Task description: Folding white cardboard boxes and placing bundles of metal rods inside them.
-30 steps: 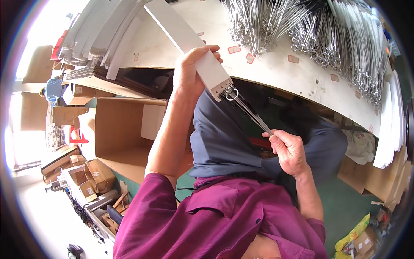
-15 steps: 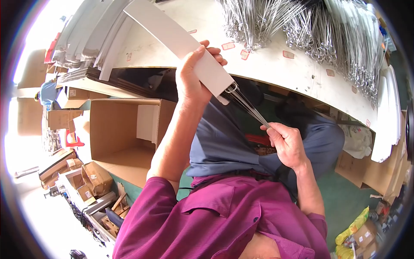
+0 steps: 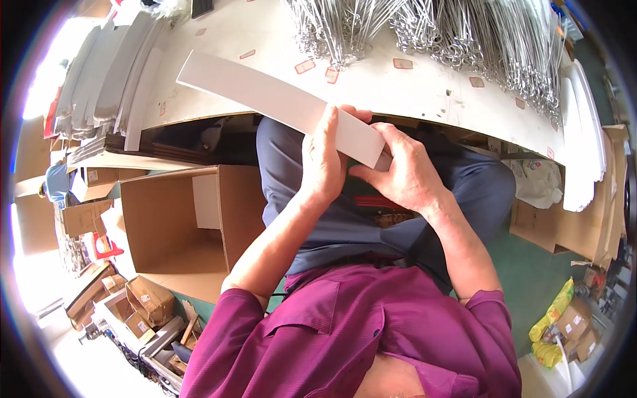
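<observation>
A long, narrow white cardboard box [image 3: 259,93] slants over my lap, its far end reaching up left above the table. My left hand [image 3: 324,159] is wrapped around it near its close end, thumb on top. At that end, my right hand [image 3: 408,169] grips the box's end, with thumb and fingers pressed around the opening or flap. No metal rods show at the box now; the inside is hidden. Thin metal rods with looped ends [image 3: 332,40] lie in piles at the table's far side, with another heap of rods [image 3: 497,53] to the right.
The white worktable [image 3: 265,40] has its front edge just past my knees. Flat white boxes [image 3: 113,73] are stacked at its left, and more white strips [image 3: 584,132] hang at the right. An open brown carton [image 3: 242,212] stands left of my legs. Yellow bags [image 3: 554,308] lie lower right.
The metal rods that my right hand held at the box's opening are out of sight now. My right hand has moved up left onto the box end; the box has tilted flatter.
</observation>
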Motion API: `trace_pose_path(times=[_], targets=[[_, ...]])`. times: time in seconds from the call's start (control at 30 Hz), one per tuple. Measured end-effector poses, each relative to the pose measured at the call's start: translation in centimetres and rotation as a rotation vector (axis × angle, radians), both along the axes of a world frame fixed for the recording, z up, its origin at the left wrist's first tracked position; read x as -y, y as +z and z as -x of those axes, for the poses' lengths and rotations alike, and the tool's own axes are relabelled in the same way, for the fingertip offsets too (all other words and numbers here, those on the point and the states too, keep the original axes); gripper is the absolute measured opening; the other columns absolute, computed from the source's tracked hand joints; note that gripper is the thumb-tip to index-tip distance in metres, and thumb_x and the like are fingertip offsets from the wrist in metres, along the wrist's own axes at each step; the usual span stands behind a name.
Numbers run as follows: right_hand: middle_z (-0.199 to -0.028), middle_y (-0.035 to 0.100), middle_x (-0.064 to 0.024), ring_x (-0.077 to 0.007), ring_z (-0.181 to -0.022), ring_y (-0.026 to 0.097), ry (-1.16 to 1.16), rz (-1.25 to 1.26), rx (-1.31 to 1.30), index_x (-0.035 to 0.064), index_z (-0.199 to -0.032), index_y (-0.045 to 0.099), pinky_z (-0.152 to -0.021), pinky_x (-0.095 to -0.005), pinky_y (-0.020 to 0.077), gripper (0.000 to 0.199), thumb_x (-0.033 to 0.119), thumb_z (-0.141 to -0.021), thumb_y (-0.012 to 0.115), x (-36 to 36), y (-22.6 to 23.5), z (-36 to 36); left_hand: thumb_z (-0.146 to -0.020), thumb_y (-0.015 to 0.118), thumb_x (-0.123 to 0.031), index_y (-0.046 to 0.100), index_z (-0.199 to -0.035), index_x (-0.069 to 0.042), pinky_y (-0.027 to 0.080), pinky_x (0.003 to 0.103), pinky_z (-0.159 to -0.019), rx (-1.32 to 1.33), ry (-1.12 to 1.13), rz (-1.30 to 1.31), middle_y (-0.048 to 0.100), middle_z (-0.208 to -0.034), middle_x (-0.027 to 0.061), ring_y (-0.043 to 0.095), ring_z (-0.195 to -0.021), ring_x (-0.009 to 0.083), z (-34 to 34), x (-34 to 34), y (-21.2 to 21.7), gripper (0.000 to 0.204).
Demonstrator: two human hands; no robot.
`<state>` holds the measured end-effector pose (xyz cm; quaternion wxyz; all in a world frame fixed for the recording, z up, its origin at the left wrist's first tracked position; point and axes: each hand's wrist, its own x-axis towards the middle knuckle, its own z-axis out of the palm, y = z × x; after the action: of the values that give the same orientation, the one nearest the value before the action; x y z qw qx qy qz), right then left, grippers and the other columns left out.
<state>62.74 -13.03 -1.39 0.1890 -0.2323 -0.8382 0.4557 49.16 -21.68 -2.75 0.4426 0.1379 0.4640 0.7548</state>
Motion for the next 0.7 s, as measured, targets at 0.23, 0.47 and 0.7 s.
trace_pose_path(times=[0.23, 0.47, 0.7], targets=[[-0.095, 0.07, -0.02, -0.0398, -0.091, 0.07, 0.031, -0.142, 0.081, 0.0022, -0.107, 0.06, -0.078, -0.0442, 0.0578, 0.039, 0.018, -0.076, 0.079, -1.9, 0.3, -3.0, -0.079, 0.083, -0.01, 0.068, -0.105, -0.001, 0.059, 0.039, -0.078, -1.357, -0.513, 0.209, 0.072, -0.094, 0.0159, 0.073, -0.089, 0.029, 0.4, 6.3, 5.1, 0.032], [-0.094, 0.067, -0.0164, -0.0361, -0.089, 0.069, 0.287, -0.245, 0.145, 0.0011, -0.103, 0.059, -0.079, -0.0443, 0.0574, 0.041, 0.02, -0.073, 0.079, -1.0, 1.0, -3.1, -0.072, 0.082, -0.018, 0.056, -0.128, 0.001, 0.05, 0.049, -0.096, -1.687, -0.852, 0.371, 0.066, -0.111, 0.021, 0.063, -0.109, 0.0384, 2.6, 2.8, 4.9, 0.065], [-0.104, 0.069, -0.0181, -0.0331, -0.101, 0.066, 0.191, -0.489, 0.06, -0.0009, -0.121, 0.063, -0.091, -0.0427, 0.0516, 0.068, 0.044, -0.075, 0.085, -2.3, 3.7, -4.1, -0.074, 0.081, -0.017, 0.058, -0.098, -0.002, 0.056, 0.047, -0.066, -1.634, -0.689, 0.314, 0.066, -0.082, 0.015, 0.069, -0.076, 0.0378, 2.7, 3.6, 2.8, 0.037]])
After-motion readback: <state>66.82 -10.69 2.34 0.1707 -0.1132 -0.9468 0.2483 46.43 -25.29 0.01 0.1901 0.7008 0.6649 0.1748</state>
